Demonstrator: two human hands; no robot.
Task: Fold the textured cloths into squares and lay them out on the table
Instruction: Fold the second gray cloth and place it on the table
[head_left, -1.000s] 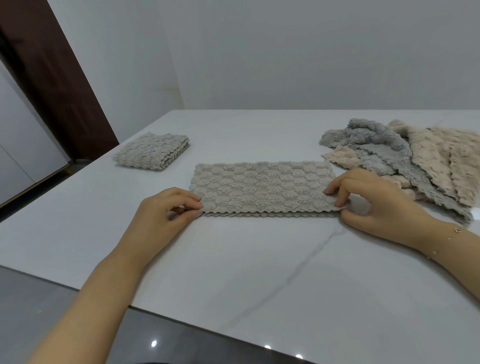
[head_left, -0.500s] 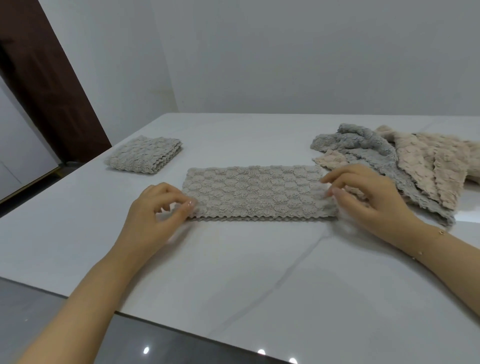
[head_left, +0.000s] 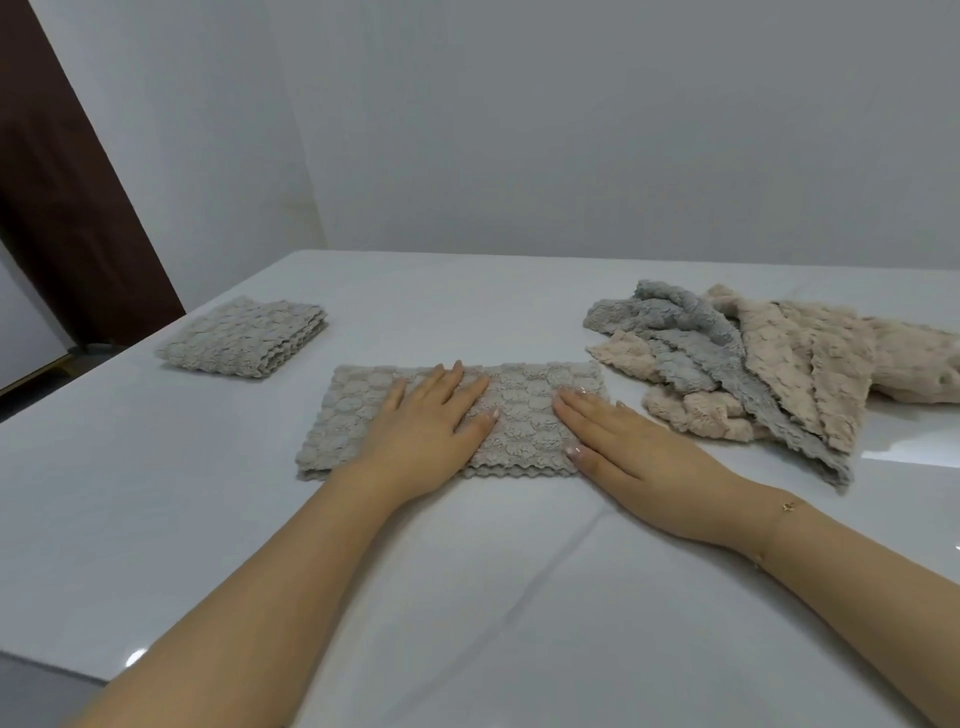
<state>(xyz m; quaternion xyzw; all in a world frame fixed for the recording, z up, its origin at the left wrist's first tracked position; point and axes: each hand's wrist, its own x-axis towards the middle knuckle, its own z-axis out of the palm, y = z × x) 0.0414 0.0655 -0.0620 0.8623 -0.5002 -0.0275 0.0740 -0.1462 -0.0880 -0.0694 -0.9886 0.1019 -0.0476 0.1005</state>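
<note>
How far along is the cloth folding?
Done: one folded square lies at far left. In hand: both hands, left and right, press flat a half-folded strip, not yet square. Left: the pile of grey and beige cloths at right.

Bare forearms, no sleeves, thin gold bracelet (head_left: 788, 505) on right wrist

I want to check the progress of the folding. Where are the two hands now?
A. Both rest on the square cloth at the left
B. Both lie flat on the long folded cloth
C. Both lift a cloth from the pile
B: the left hand and right hand lie palm-down on the long folded cloth.
</note>
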